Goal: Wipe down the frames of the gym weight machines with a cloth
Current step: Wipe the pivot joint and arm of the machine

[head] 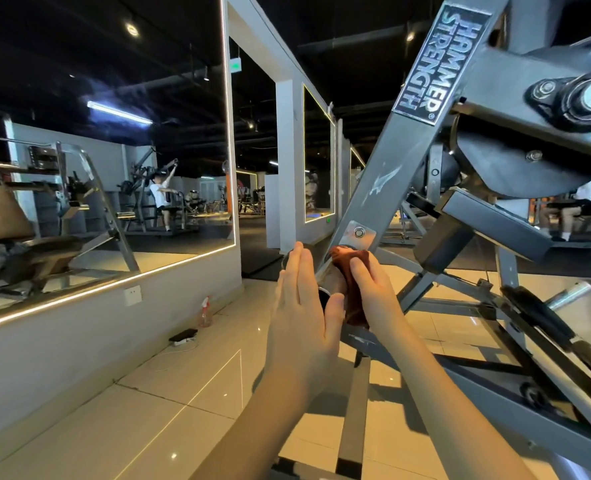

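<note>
Cloth: the brown cloth point(343, 258) is wrapped over the chrome peg point(329, 279) at the low end of the slanted frame beam point(391, 174), just under its bolted plate.
Right hand: the right hand point(373, 289) grips the cloth, its fingers curled over it and pressing it onto the peg.
Left hand: the left hand point(301, 306) holds nothing; its fingers are straight and together, with the palm side against the peg's end and the thumb touching there.
Step in hand: probably rubbing the peg, with most of the beam above not yet wiped.
Risk, slipping: the peg looks smooth, so a loose grip could let the cloth slide off and drop.
Risk, knuckles: a hard upward stroke could drive the fingers into the bolt plate's edge.
Risk, underfoot: a spray bottle point(206, 311) and a power strip point(183, 336) sit close together on the floor point(183, 393); spilled liquid could reach the strip.
</note>
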`<state>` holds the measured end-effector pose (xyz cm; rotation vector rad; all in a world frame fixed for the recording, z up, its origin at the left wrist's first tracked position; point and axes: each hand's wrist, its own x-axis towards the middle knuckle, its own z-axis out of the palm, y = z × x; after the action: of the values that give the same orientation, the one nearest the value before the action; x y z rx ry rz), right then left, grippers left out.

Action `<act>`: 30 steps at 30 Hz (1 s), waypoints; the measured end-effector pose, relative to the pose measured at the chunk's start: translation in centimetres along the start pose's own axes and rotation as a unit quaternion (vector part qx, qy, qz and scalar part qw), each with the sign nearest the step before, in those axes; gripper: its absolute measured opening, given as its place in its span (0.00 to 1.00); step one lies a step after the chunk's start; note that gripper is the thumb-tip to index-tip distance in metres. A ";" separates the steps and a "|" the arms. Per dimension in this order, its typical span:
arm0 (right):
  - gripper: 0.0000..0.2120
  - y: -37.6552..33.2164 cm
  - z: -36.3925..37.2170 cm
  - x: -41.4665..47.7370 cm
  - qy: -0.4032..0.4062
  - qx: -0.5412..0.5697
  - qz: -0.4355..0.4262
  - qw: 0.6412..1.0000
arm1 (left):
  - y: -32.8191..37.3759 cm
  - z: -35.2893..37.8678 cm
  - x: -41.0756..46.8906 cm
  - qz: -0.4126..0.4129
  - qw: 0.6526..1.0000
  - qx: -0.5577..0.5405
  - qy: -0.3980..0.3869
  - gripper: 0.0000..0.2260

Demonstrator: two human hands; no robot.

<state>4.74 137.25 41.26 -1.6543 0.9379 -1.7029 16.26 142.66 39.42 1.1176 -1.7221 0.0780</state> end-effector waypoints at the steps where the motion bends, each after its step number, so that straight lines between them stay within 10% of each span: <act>1: 0.07 -0.2 0.2 0.9 0.010 -0.004 0.008 1.000 | 0.1 -0.1 0.1 -0.003 1.000 0.012 -0.011 0.29; 30: 0.04 -3.0 1.2 -3.2 -0.012 -0.054 0.010 0.998 | 1.5 -1.8 -0.6 -0.048 0.997 0.024 -0.060 0.25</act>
<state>6.32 141.44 41.82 -1.7250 1.0484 -1.6416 16.52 144.79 40.42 1.2620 -1.7777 -0.0079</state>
